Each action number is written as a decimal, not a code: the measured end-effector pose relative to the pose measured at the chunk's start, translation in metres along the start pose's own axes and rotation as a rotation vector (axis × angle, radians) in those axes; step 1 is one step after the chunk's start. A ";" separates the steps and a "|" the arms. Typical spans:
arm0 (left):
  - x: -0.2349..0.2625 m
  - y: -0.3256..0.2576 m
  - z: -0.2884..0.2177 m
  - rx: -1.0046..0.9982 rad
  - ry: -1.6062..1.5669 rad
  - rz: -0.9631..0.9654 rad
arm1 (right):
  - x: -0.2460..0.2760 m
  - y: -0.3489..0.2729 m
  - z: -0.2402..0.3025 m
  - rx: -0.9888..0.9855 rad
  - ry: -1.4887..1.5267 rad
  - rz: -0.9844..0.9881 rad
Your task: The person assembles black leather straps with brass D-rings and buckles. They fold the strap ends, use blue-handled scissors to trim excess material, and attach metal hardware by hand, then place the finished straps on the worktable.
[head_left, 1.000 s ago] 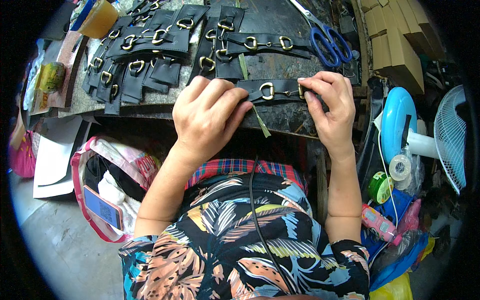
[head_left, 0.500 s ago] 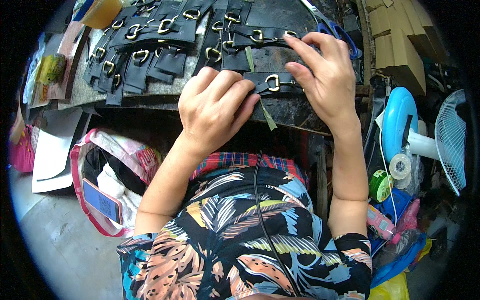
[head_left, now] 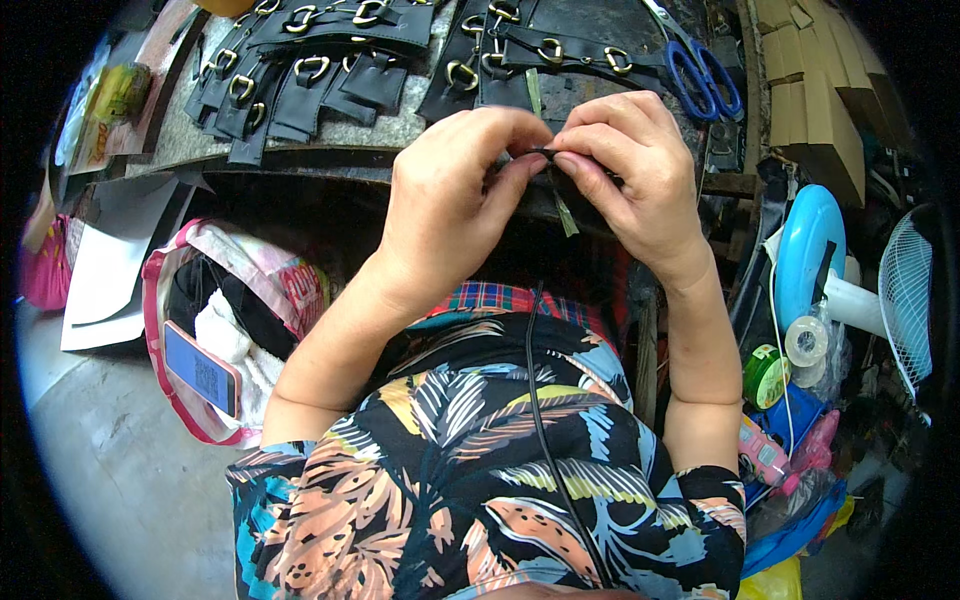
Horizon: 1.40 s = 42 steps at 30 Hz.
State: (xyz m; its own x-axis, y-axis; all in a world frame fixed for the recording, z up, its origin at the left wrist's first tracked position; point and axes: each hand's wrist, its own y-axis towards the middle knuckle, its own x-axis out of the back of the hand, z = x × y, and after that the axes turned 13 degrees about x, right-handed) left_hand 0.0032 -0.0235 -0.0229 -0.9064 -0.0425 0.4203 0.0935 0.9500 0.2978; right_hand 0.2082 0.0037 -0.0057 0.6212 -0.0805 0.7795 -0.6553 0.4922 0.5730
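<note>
Both my hands meet above the near edge of the workbench. Between their fingertips sits a small dark strap, mostly covered by the fingers. My left hand is closed, thumb and fingers pinching its left end. On the other end, my right hand pinches with thumb and forefinger. Just beyond them lies a black strap with metal D-rings. A thin green strip shows below the fingertips. To the left, several black straps with D-rings are piled up.
Blue-handled scissors rest at the bench's right, near stacked cardboard. A blue and white fan stands at right, with tape rolls below. On the left, a pink-edged bag holds a phone.
My right hand has come down and left from above the strap, closing into a pinch beside my left hand. The strap with the D-ring that lay between them is now mostly hidden by my fingers.
</note>
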 end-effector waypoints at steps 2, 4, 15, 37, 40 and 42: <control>0.000 -0.001 -0.002 0.098 -0.099 0.008 | 0.000 0.000 0.000 -0.001 -0.015 -0.004; 0.001 0.003 -0.003 0.115 -0.125 0.015 | 0.001 -0.001 0.000 -0.023 -0.047 0.000; 0.008 0.015 -0.012 -0.210 0.664 -0.023 | -0.002 -0.011 -0.002 -0.269 0.207 -0.152; 0.005 0.019 -0.003 0.629 -0.855 0.370 | 0.010 -0.012 -0.004 -0.421 0.394 -0.290; 0.009 0.015 -0.006 0.642 -0.839 0.341 | 0.013 -0.008 -0.019 -0.502 0.209 -0.261; 0.014 0.009 -0.010 0.624 -0.793 0.343 | 0.009 -0.003 -0.032 -0.360 0.091 -0.172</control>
State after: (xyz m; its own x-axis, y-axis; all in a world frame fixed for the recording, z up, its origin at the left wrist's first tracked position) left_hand -0.0041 -0.0182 -0.0059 -0.9019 0.2573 -0.3470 0.3709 0.8730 -0.3167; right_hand 0.2295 0.0291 -0.0087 0.7550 -0.1191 0.6448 -0.3558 0.7516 0.5555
